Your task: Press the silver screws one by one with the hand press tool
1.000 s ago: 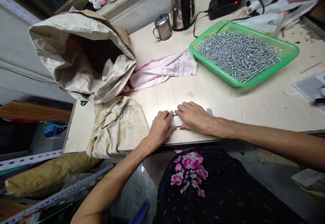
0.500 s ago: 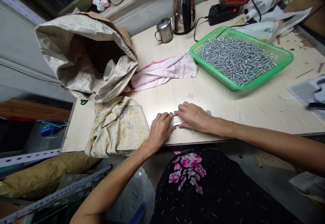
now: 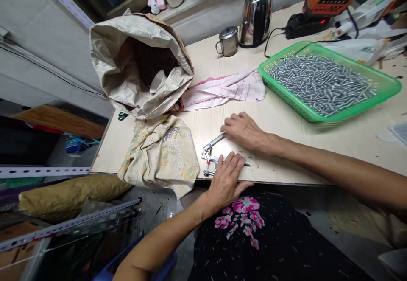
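Observation:
A pair of metal pliers [image 3: 213,142], with a coil spring and a small red part near its jaws, lies at the table's front edge. Its upper arm is swung up and apart from the lower one. My left hand [image 3: 226,177] rests flat over the lower arm, fingers stretched out and thumb apart. At the far end of the upper arm, the curled fingers of my right hand [image 3: 243,129] close on it, slightly blurred. Left of the pliers a patterned cloth [image 3: 165,158] carries a pile of small metal pins [image 3: 170,133].
A green basket [image 3: 288,96] of short metal rods stands at right. At left is a big open sack [image 3: 111,71] with a white cup [image 3: 158,81] inside. Behind are a pink-white towel [image 3: 232,88], metal mug [image 3: 229,42], kettle [image 3: 255,15] and orange battery [image 3: 329,1] on a charger.
The view has turned left. My hands, earlier close together over the metal piece, have moved apart; the right one is farther from the table edge, the left nearer, and the pliers' arms now stand apart.

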Tool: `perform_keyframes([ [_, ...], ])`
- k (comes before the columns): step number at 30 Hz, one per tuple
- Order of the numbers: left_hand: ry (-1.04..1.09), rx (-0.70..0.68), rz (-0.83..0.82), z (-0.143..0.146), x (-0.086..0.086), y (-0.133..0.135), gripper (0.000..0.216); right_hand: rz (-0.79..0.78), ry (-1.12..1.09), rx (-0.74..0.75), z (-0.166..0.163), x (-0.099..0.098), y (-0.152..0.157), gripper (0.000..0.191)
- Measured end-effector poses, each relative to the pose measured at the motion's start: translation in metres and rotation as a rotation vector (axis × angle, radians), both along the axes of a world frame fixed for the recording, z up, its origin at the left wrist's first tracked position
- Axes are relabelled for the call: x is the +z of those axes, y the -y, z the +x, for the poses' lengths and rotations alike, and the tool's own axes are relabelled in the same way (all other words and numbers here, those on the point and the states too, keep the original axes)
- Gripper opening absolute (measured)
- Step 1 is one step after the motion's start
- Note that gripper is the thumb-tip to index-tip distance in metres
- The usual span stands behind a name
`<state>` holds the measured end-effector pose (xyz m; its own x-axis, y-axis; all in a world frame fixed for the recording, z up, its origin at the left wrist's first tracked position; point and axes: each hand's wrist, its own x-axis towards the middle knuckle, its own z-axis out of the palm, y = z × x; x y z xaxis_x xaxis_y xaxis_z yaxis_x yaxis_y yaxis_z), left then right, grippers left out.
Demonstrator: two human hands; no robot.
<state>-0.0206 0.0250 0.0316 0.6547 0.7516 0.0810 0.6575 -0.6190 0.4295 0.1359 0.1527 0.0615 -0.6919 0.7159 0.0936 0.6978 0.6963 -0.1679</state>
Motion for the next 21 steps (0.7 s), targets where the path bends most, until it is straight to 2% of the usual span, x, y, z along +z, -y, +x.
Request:
perform_keyframes([
  [2, 0.030, 0.000, -0.004, -0.001, 0.000, 0.004, 0.064, 0.002, -0.037, 0.225, -0.022, 0.003, 0.014, 0.012],
  [4, 0.077, -0.024, 0.002, -0.009, 0.003, 0.013, 0.052, -0.016, -0.076, 0.435, -0.043, 0.000, 0.028, 0.008],
  [6, 0.131, -0.059, 0.068, -0.029, 0.008, 0.023, 0.033, -0.024, -0.096, 0.540, -0.058, -0.008, 0.037, 0.011],
  [8, 0.155, -0.015, 0.217, -0.061, 0.017, 0.025, 0.019, -0.014, -0.103, 0.574, -0.067, -0.016, 0.038, 0.015],
  [10, 0.086, 0.204, 0.376, -0.101, 0.026, 0.014, 0.019, 0.019, -0.117, 0.611, -0.070, -0.023, 0.036, 0.015],
  [11, -0.013, 0.361, 0.404, -0.121, 0.030, 0.004, 0.022, 0.041, -0.138, 0.640, -0.070, -0.025, 0.035, 0.015],
  [12, -0.115, 0.498, 0.411, -0.140, 0.033, -0.008, 0.026, 0.055, -0.170, 0.670, -0.071, -0.026, 0.035, 0.015],
  [14, -0.273, 0.639, 0.380, -0.172, 0.036, -0.034, 0.030, 0.032, -0.268, 0.721, -0.071, -0.026, 0.037, 0.017],
  [16, -0.397, 0.641, 0.326, -0.193, 0.034, -0.056, 0.031, -0.015, -0.418, 0.692, -0.067, -0.020, 0.040, 0.020],
  [17, -0.443, 0.613, 0.303, -0.200, 0.032, -0.065, 0.031, -0.022, -0.500, 0.633, -0.062, -0.015, 0.041, 0.022],
  [19, -0.500, 0.542, 0.279, -0.210, 0.029, -0.075, 0.031, 0.036, -0.626, 0.424, -0.041, 0.002, 0.037, 0.023],
  [21, -0.512, 0.495, 0.289, -0.219, 0.026, -0.082, 0.030, 0.180, -0.609, 0.117, -0.006, 0.029, 0.028, 0.024],
])
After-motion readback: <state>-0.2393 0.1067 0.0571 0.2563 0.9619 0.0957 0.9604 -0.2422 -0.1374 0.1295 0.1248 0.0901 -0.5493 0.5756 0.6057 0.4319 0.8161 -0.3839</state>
